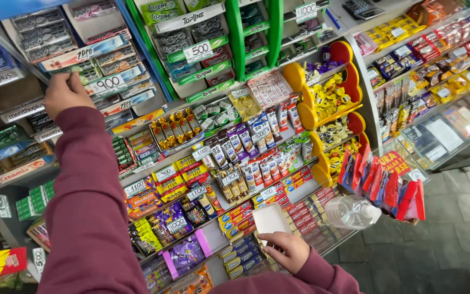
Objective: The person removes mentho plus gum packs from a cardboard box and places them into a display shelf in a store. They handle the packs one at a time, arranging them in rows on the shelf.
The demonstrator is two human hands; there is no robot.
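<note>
Two hands were at work on the sweet display: my left hand [66, 93] was stretched up to the gum rack [82, 60] at the top left, fingers curled and pinched on a small dark gum pack [74, 81] just at the front of a tray, while my right hand [285, 249] sat low, thumb and fingers pressed on the near edge of a white cardboard box [271, 219], empty and open-topped, held over the lower shelves. Both sleeves were maroon (the left one covered much of the lower left shelving from view). Around the white box lay rows of red and blue flat packs [235, 218], touching its left and right sides as far as I could tell. Just beside it to the right stood a clear plastic jar [352, 212] on its side, and beyond that a hanging bunch of red packets [387, 185]. Yellow and red round-sided bins [327, 98] of wrapped sweets rose between the centre shelves and the right-hand shelves [431, 60]. Open room lay only at the lower right, over the grey tiled floor [452, 234]; everywhere else the shelf edges and white price tags [198, 51] crowded close.
</note>
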